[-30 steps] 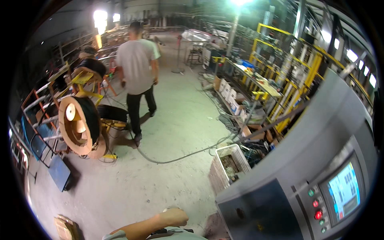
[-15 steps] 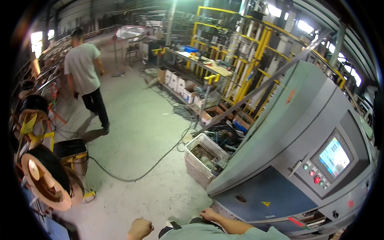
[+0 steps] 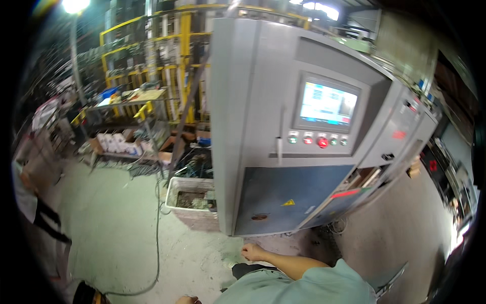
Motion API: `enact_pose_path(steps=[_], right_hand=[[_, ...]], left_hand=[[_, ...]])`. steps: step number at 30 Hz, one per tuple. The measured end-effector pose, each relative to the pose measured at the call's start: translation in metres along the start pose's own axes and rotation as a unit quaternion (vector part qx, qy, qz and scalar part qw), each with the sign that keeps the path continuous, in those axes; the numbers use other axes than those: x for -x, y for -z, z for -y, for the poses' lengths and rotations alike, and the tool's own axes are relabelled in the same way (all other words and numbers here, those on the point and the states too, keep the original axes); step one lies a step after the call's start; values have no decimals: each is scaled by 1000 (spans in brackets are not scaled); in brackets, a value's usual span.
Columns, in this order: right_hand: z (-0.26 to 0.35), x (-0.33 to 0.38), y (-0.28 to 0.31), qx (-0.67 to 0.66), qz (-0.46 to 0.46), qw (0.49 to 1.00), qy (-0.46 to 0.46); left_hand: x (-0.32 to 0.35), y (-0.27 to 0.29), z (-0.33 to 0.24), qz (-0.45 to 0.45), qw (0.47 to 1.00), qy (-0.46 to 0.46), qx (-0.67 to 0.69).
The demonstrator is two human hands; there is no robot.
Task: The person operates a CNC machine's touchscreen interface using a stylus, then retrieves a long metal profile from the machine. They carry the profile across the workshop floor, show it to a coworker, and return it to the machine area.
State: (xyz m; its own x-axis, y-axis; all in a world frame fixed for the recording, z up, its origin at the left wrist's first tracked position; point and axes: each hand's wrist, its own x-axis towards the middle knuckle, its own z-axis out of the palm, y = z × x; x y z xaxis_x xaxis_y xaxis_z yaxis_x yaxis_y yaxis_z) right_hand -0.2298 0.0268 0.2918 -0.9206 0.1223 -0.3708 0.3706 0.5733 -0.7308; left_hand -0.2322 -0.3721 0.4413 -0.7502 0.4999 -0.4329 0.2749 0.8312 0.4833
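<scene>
My right hand (image 3: 251, 252) hangs low over the concrete floor, its forearm running back to a pale green sleeve (image 3: 324, 283). Its fingers are curled in and nothing shows in them. It is nearest the foot of a tall grey control cabinet (image 3: 253, 101). Only a sliver of my left hand (image 3: 187, 300) shows at the bottom edge, so its fingers are hidden. The cabinet carries a lit screen (image 3: 326, 104) with a row of buttons below it, one of them a red button (image 3: 322, 142).
A white crate (image 3: 191, 200) of scrap metal stands left of the cabinet. A dark cable (image 3: 157, 243) trails across the floor. Yellow racks (image 3: 182, 61) and a cluttered workbench (image 3: 131, 99) fill the back. Part of another person (image 3: 30, 202) shows at the left edge.
The view has swung right: the cabinet now fills the middle and the walking person has slid to the left edge. My right hand has moved up toward the cabinet's foot.
</scene>
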Motion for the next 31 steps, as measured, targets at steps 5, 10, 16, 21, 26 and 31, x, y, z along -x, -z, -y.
enact_pose_path(steps=[5, 10, 16, 21, 26, 31], right_hand=[[94, 50, 129, -101, -253, 960, 57], [151, 72, 243, -201, -433, 865, 155], [157, 96, 314, -363, -425, 769, 311], [166, 125, 341, -330, -209, 830, 399], [241, 158, 376, -338, 131, 585, 726], [277, 140, 374, -341, 358, 451, 743]], left_hand=[[-45, -14, 8, 26, 998, -23, -49], [-58, 15, -77, -10, 990, -104, -94], [-75, -38, -150, -6, 993, -80, -83], [-78, -74, -215, 43, 992, -23, -117], [-58, -54, -295, -64, 995, -54, 58], [-55, -63, -288, 27, 991, 70, -111]])
